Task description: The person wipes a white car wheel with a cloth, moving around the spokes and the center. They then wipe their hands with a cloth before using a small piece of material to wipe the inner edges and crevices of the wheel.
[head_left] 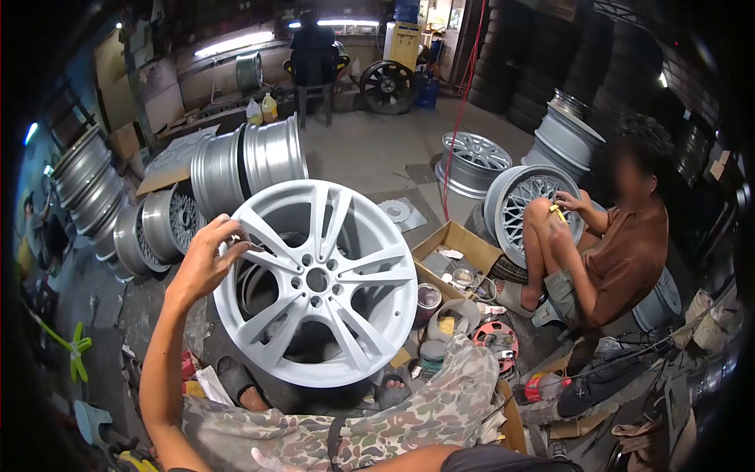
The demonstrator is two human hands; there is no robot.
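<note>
A pale grey-white alloy wheel (pixel 318 281), with paired spokes and several bolt holes around its hub, is tilted in front of my knees. At its upper left edge my left hand (pixel 206 256) has its fingers curled over the rim, with the fingertips near a spoke. Whether a small piece of something is pinched there I cannot make out. My right forearm (pixel 413 458) crosses my lap at the bottom edge. Of my right hand (pixel 264 459) only what seem to be whitish fingertips show, low in the view over my camouflage trousers (pixel 417 409).
Bare silver wheels (pixel 271 153) stand at the left and back. A cardboard box (pixel 452 244) of supplies, tins and a red reel (pixel 497 338) crowd the floor at right. Beside them sits a co-worker (pixel 621 259) with a yellow item in hand, near a mesh wheel (pixel 525 212).
</note>
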